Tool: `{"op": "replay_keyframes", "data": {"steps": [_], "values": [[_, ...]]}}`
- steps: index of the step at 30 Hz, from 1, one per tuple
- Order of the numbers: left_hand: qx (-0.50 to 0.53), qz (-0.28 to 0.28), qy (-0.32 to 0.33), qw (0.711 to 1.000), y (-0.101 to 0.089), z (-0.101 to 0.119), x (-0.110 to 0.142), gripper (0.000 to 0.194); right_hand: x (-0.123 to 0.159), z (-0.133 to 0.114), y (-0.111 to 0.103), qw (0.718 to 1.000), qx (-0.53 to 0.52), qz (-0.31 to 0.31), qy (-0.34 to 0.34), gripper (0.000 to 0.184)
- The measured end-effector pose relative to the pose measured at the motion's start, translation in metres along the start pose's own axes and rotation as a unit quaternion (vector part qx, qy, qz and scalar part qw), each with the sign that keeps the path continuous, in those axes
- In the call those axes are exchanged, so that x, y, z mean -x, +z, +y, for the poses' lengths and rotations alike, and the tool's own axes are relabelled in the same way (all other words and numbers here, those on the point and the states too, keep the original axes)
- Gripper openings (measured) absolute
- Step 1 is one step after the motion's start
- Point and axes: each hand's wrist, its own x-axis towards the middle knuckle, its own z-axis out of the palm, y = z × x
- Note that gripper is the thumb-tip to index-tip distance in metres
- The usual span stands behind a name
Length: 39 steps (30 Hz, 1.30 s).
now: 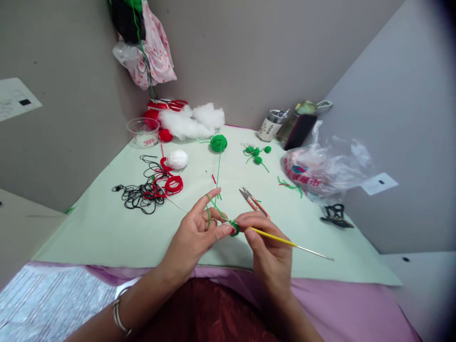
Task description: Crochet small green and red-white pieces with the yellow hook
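My left hand pinches a small crocheted piece, green with some red, between thumb and fingers. Green yarn loops over its raised index finger and runs back to the green yarn ball. In my right hand is a yellow-handled crochet hook; one metal end points out to the right, while the other end meets the green piece and is mostly hidden by fingers. Orange-handled thread snips lie on the table just beyond my right hand.
Black cord, red yarn and a white yarn ball lie on the left. White stuffing and a plastic cup stand behind. Small green balls, a pen tin, a phone, a plastic bag and a black hair claw are right.
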Motion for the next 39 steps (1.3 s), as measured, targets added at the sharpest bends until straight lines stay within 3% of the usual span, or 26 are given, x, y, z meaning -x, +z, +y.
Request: {"op": "replay_keyframes", "data": {"steps": [7, 13, 19, 27, 30, 35, 37, 39], "values": [[0.002, 0.007, 0.023, 1.000, 0.000, 0.002, 0.000, 0.086, 0.002, -0.001, -0.001, 0.999, 0.016, 0.014, -0.026, 0.021], [0.010, 0.013, 0.032, 0.999, 0.003, 0.003, 0.001, 0.083, 0.009, -0.003, -0.003, 0.987, 0.138, 0.011, -0.084, 0.026], [0.005, 0.041, 0.046, 0.998, 0.004, 0.003, 0.001, 0.082, 0.009, -0.004, -0.003, 0.987, 0.142, 0.007, -0.080, 0.027], [0.032, 0.028, 0.033, 0.999, 0.012, -0.006, 0.005, 0.086, 0.013, 0.005, 0.011, 0.936, 0.276, 0.080, -0.203, 0.043], [0.054, 0.008, -0.013, 0.998, 0.014, -0.002, 0.006, 0.088, 0.013, 0.006, 0.010, 0.956, 0.221, 0.070, -0.181, 0.043], [0.057, -0.008, -0.051, 0.997, 0.010, 0.002, 0.002, 0.087, 0.000, 0.000, 0.000, 0.995, 0.081, 0.000, -0.060, 0.023], [0.042, 0.005, -0.028, 0.999, 0.009, -0.001, 0.001, 0.092, -0.003, 0.001, -0.001, 0.993, 0.098, -0.023, -0.060, 0.023], [0.037, 0.019, 0.000, 0.999, 0.009, -0.005, 0.002, 0.094, 0.000, 0.005, 0.000, 0.974, 0.194, -0.028, -0.115, 0.028]]}}
